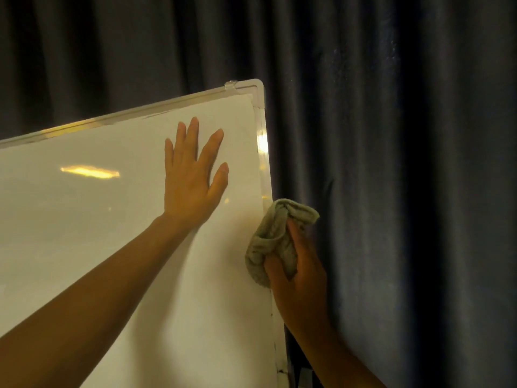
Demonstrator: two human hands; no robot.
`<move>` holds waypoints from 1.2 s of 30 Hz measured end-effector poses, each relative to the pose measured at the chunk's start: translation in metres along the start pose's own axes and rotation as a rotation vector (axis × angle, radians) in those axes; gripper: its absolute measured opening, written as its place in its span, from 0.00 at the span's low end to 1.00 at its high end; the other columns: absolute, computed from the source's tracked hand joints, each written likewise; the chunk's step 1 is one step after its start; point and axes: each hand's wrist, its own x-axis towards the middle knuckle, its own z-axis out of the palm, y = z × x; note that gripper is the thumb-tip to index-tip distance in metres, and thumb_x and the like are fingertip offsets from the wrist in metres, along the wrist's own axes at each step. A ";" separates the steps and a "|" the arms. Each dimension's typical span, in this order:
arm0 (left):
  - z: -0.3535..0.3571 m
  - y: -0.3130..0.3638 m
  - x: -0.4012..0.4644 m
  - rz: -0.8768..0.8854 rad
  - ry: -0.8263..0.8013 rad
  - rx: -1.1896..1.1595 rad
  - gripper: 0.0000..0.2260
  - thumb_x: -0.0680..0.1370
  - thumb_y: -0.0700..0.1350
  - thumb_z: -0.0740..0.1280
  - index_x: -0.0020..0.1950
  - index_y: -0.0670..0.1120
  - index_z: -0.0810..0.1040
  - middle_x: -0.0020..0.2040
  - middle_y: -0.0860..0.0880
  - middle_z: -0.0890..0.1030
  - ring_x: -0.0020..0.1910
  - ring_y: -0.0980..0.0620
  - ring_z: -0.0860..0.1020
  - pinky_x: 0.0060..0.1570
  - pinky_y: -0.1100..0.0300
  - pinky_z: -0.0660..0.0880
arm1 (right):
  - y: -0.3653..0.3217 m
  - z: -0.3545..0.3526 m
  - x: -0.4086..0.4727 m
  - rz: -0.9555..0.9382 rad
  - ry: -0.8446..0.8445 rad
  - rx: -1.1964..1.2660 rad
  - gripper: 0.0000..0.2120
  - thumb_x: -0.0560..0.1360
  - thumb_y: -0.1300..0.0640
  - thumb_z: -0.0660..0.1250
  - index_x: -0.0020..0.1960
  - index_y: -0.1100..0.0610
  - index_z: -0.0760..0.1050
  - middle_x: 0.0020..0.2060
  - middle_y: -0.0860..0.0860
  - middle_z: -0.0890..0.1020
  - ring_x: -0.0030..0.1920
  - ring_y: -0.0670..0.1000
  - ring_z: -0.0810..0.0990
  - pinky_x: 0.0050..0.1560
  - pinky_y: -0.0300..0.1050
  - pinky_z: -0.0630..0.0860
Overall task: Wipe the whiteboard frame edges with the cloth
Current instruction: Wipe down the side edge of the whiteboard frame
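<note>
The right hand (300,264) grips one bunched cloth (275,239) against the whiteboard's (112,219) right frame edge (264,163), which runs upright to the top corner, while the left hand (193,177) lies flat, fingers spread, before one dark curtain (391,135).

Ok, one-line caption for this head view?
Left hand flat on the white board; right hand presses a bunched grey-green cloth against its silver right frame edge.

- The whiteboard (112,219) is cut off by the left and bottom picture edges.
- Part of its right frame edge (263,163) is hidden behind the cloth (272,242) and right hand (300,275).
</note>
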 end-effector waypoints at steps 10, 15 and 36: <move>0.002 0.008 0.003 -0.045 -0.018 0.023 0.31 0.85 0.67 0.44 0.86 0.57 0.53 0.88 0.47 0.47 0.87 0.42 0.43 0.84 0.34 0.42 | -0.061 0.014 0.082 -0.007 0.200 0.070 0.38 0.69 0.27 0.62 0.76 0.37 0.59 0.68 0.46 0.75 0.64 0.49 0.77 0.61 0.52 0.79; 0.007 -0.002 0.001 -0.017 -0.022 0.042 0.29 0.85 0.66 0.46 0.86 0.61 0.48 0.88 0.48 0.44 0.87 0.44 0.41 0.84 0.35 0.41 | -0.067 0.017 0.125 -0.115 0.004 -0.151 0.33 0.79 0.42 0.64 0.80 0.44 0.55 0.75 0.53 0.68 0.72 0.54 0.70 0.70 0.49 0.68; 0.011 0.015 -0.011 -0.007 -0.011 0.055 0.31 0.85 0.66 0.43 0.86 0.54 0.55 0.87 0.42 0.52 0.87 0.39 0.49 0.82 0.30 0.47 | 0.013 -0.011 0.011 -0.171 -0.193 -0.182 0.23 0.79 0.44 0.62 0.74 0.37 0.65 0.69 0.48 0.73 0.63 0.30 0.67 0.62 0.23 0.64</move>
